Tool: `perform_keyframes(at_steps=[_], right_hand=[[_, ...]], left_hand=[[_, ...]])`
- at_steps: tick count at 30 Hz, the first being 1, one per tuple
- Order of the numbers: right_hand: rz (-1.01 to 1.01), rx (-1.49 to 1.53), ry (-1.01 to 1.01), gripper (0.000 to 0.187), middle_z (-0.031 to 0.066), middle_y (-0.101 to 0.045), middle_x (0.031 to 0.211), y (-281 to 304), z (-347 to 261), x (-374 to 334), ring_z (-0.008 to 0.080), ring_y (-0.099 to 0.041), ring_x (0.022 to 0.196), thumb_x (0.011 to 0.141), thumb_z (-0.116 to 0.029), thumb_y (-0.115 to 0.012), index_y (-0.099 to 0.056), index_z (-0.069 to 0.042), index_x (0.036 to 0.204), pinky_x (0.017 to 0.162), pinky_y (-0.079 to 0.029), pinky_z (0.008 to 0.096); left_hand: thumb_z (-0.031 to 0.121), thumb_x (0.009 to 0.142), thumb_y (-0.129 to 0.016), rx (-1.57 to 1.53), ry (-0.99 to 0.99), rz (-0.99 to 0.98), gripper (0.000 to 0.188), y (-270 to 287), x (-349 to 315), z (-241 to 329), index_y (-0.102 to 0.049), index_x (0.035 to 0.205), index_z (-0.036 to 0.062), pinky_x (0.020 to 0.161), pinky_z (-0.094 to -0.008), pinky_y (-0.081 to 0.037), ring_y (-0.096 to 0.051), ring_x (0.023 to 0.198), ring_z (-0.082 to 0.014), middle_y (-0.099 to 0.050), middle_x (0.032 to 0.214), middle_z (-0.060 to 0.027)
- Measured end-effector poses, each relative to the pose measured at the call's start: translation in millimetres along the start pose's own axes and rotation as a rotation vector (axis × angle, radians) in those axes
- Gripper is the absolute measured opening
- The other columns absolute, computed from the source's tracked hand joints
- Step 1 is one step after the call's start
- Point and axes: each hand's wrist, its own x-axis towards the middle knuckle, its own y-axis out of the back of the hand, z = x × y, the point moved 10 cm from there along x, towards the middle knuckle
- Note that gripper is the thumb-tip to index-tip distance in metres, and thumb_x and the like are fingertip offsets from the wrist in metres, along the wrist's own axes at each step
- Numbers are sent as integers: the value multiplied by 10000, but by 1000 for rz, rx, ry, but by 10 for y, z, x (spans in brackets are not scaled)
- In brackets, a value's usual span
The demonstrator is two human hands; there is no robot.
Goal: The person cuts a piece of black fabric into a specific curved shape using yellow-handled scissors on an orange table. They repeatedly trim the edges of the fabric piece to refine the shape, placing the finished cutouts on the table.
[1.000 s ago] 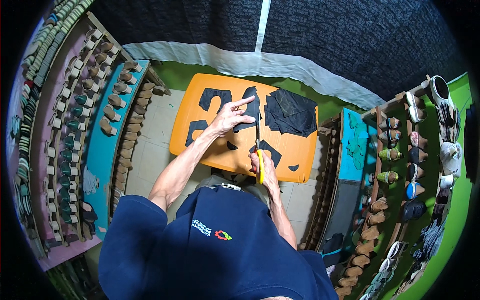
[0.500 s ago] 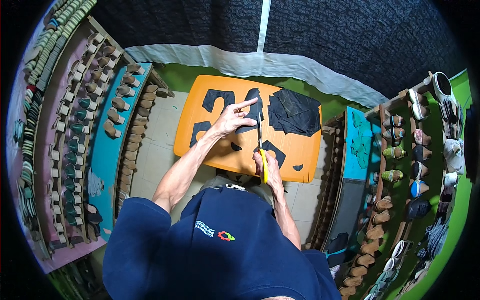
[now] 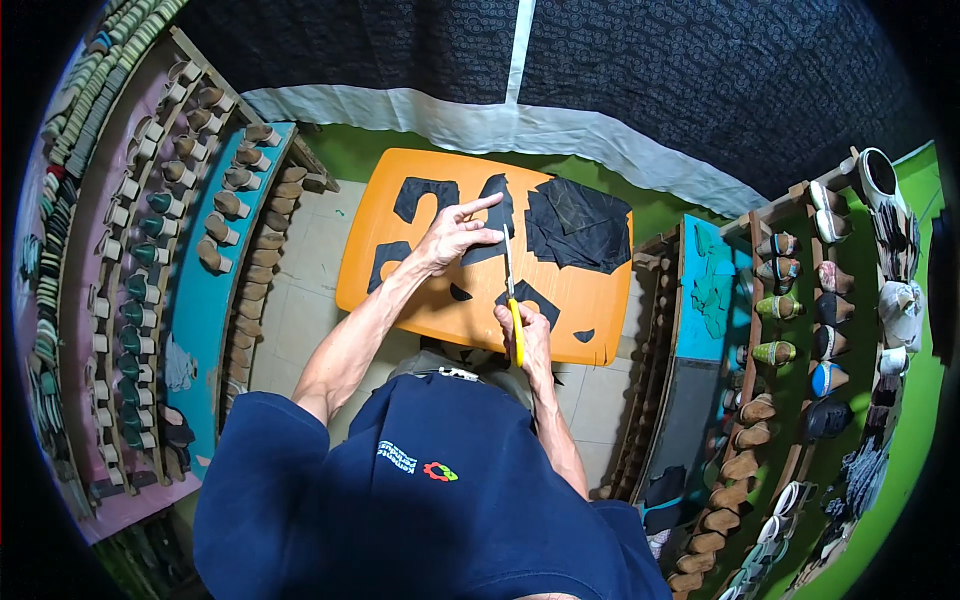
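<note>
Over the middle of an orange table (image 3: 420, 312), my left hand (image 3: 452, 240) grips a narrow piece of black fabric (image 3: 499, 212). Its index finger stretches along the piece, and the other fingers bend below it; part of the piece is hidden by them. My right hand (image 3: 530, 338) is wrapped round the yellow handles of a pair of scissors (image 3: 516, 325). The metal blades point away from me and lie along the piece's right edge, close to my left fingertips. Just beyond my right knuckles, another black piece (image 3: 540, 304) lies on the table.
A pile of black fabric (image 3: 580, 225) covers the table's far right. Curved cut pieces (image 3: 425, 196) lie at the left, small scraps (image 3: 584, 337) nearer me. Racks of shoe lasts (image 3: 228, 205) stand on the left; more shelves with footwear (image 3: 775, 305) stand on the right. A dark curtain (image 3: 660, 90) hangs behind.
The whole view has shifted slightly, so the table and hands sit a little further left. Both hands keep nearly the same place on the fabric piece and scissors.
</note>
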Motion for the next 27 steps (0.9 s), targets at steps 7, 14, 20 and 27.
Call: perform_keyframes(at_steps=[7,14,20,27], right_hand=[[-67,-35,-6,509,-23,-485,536,-62,-141,-22,67,-469,477,881,-541,-730,-583,-68,761,453,-377,264],[-56,-22,42,499,-16,-477,542,-30,-216,70,78,-458,467,880,-538,-729,-582,-65,820,455,-387,274],[-20,-39,30,526,-32,-458,529,17,-213,61,60,-429,465,851,-552,-756,-573,-67,765,447,-364,269],[16,-21,26,552,-44,-469,510,46,-121,67,51,-438,442,822,-566,-781,-570,-71,699,430,-353,254]], left_hand=[[9,846,-748,11,4,10,642,33,6,-170,-518,1444,53,834,-189,-519,-637,859,-41,-686,979,6],[36,814,-789,21,1,40,665,-126,-87,-126,-554,1433,91,714,-163,-436,-501,731,-3,-540,806,88],[45,814,-787,18,-15,17,670,-81,-41,-192,-546,1439,85,725,-167,-441,-518,748,-3,-563,822,79],[8,825,-762,-9,-4,9,690,-110,-51,-177,-502,1462,58,789,-178,-485,-550,781,-8,-617,848,63]])
